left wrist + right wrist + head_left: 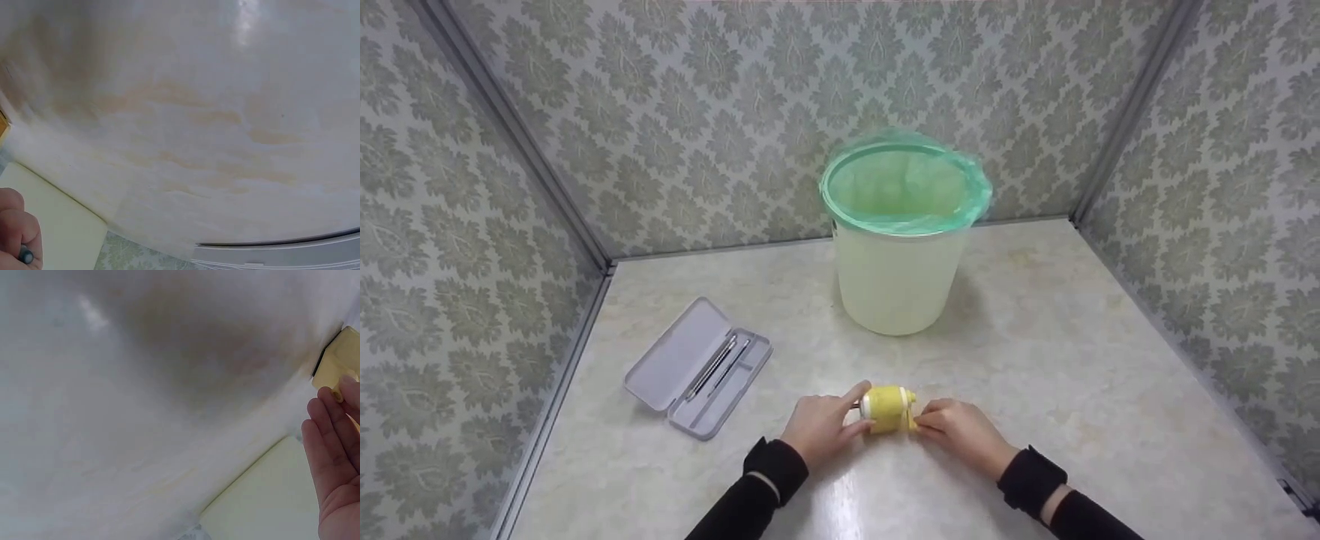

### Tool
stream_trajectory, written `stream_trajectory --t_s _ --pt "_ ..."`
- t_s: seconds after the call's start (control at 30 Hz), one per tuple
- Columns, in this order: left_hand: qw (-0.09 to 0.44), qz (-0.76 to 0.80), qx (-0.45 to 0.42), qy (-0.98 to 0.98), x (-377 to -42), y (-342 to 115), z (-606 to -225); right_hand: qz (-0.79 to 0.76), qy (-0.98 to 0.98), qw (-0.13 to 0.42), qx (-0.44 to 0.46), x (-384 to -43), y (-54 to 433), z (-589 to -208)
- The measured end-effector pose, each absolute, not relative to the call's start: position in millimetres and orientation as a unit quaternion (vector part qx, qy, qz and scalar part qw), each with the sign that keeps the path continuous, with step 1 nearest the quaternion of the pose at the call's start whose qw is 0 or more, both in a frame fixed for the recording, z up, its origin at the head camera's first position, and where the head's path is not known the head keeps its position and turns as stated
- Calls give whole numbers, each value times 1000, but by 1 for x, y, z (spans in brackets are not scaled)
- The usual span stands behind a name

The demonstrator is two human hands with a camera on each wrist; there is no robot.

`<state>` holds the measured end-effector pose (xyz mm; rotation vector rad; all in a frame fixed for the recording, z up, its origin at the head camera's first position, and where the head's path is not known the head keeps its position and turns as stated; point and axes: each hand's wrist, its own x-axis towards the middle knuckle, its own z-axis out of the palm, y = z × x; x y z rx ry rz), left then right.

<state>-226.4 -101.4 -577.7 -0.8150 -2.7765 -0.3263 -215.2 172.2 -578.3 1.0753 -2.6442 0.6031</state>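
Note:
A yellow pencil sharpener [886,409] with a white rim lies sideways between the two hands, low over the table. My left hand [823,425] grips its left end, forefinger on the far side and thumb on the near side. Between those fingers shows a short dark stick, like a pencil; its rounded dark-green end [26,254] pokes out of the curled fingers in the left wrist view. With thumb and forefinger, my right hand [960,429] pinches the sharpener's small yellow crank handle [337,395] at the right end. Its other fingers lie nearly straight in the right wrist view.
An opened grey pencil case [681,352] lies at the left, with several slim pencils or pens [711,369] in it. Behind the hands stands a pale bin [896,281] lined with a green plastic bag [976,187]. Patterned panels [765,112] wall the table on three sides.

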Motion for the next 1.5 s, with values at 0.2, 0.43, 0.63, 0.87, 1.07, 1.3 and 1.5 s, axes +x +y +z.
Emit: stream_trajectory --t_s 0.2,0.43,0.63,0.87,1.07,1.3,1.5 --pt "111 -113 -280 -947 -227 -102 -579 194 -903 110 367 -210 175 -572" --pt "110 -114 -278 -948 -226 -101 -578 170 -903 121 375 -206 177 -566" --pt "111 -121 -280 -946 -226 -101 -577 169 -902 132 375 -204 178 -564" --pt "105 -118 -278 -947 -226 -101 -575 172 -893 153 386 -203 179 -562" --pt "97 -115 -278 -949 -227 -102 -574 179 -878 192 399 -204 180 -554" --pt "88 -115 -277 -950 -227 -102 -574 175 -870 212 410 -206 180 -548" --pt "89 -113 -278 -950 -227 -102 -574 172 -865 236 409 -212 180 -541"
